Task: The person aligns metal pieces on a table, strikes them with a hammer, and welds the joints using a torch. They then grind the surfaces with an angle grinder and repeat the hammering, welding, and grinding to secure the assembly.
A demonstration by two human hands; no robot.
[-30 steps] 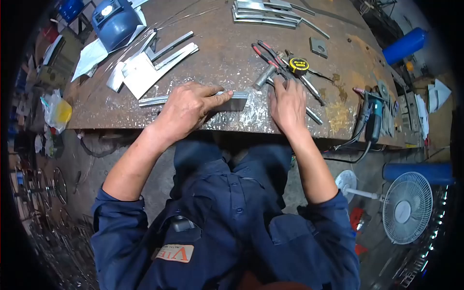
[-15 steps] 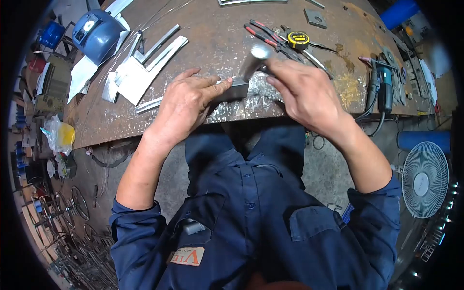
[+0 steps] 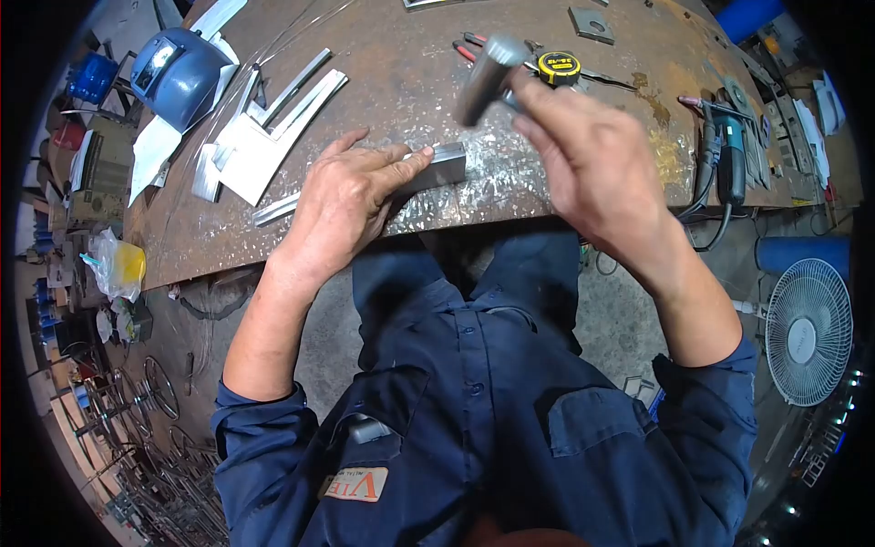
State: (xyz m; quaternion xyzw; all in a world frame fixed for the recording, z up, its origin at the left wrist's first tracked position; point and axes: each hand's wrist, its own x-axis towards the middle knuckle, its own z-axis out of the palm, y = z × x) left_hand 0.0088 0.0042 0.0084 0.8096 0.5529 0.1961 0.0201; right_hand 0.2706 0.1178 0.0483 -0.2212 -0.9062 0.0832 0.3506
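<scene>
My right hand (image 3: 597, 150) is closed around the handle of a hammer (image 3: 493, 80). The hammer's metal head is in the air over the bench, apart from the metal below it. My left hand (image 3: 360, 187) grips a grey metal bar (image 3: 447, 170) lying along the front edge of the bench, its fingers on top and the bar's right end sticking out. A thin bright metal strip (image 3: 276, 211) shows left of that hand; whether it belongs to the same bar is hidden.
On the worn steel bench (image 3: 401, 96) lie a yellow tape measure (image 3: 559, 67), red-handled pliers (image 3: 467, 50), a square plate with a hole (image 3: 591, 25), an angle grinder (image 3: 727, 159), a welding helmet (image 3: 180, 77) and cut metal pieces (image 3: 251, 159). A fan (image 3: 802, 339) stands right.
My right hand has lifted the hammer up off the bar's right end. My left hand stays on the bar in nearly the same place.
</scene>
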